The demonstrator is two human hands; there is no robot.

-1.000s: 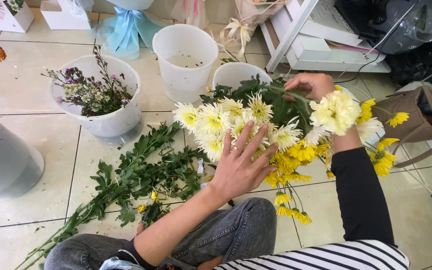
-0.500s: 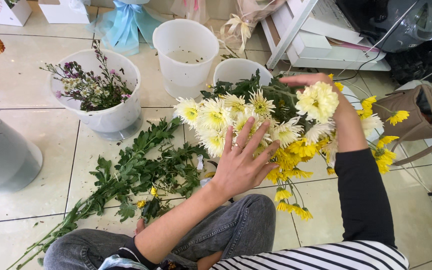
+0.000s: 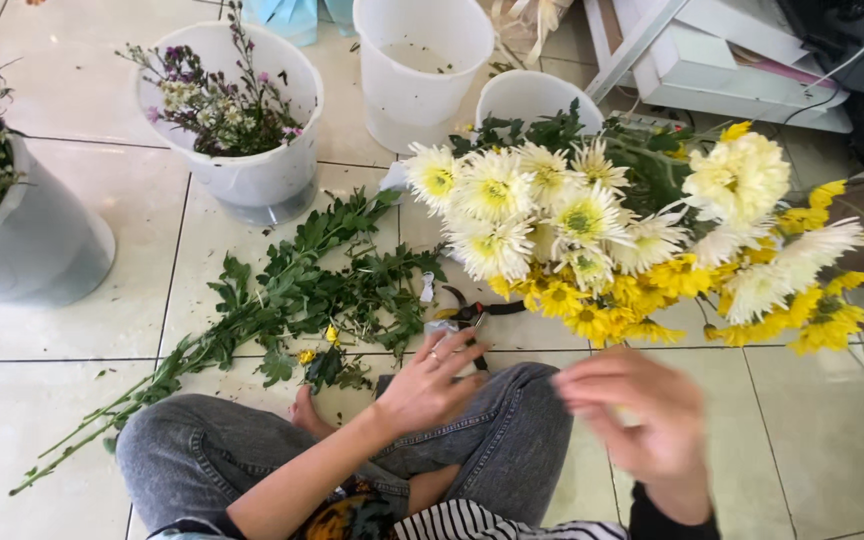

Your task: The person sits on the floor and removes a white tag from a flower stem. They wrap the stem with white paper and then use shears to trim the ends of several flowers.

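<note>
The left hand (image 3: 430,378) reaches with loosely spread fingers (image 3: 462,345) touching the scissors (image 3: 472,312) on the floor below the bouquet (image 3: 612,240), while the blurred right hand (image 3: 642,420) hangs half open, holding nothing visible.

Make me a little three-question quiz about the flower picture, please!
1. True or false: the left hand rests on the knee of the grey jeans, close to the black-handled clippers.
2. What fills the white bucket behind the green leafy stems? A) small purple and white flowers, B) red roses, C) water only.
3. Which hand looks blurred, low in the picture, below the bunch of white and yellow flowers?

Key: 1 true; 2 A; 3 the right hand.
</note>
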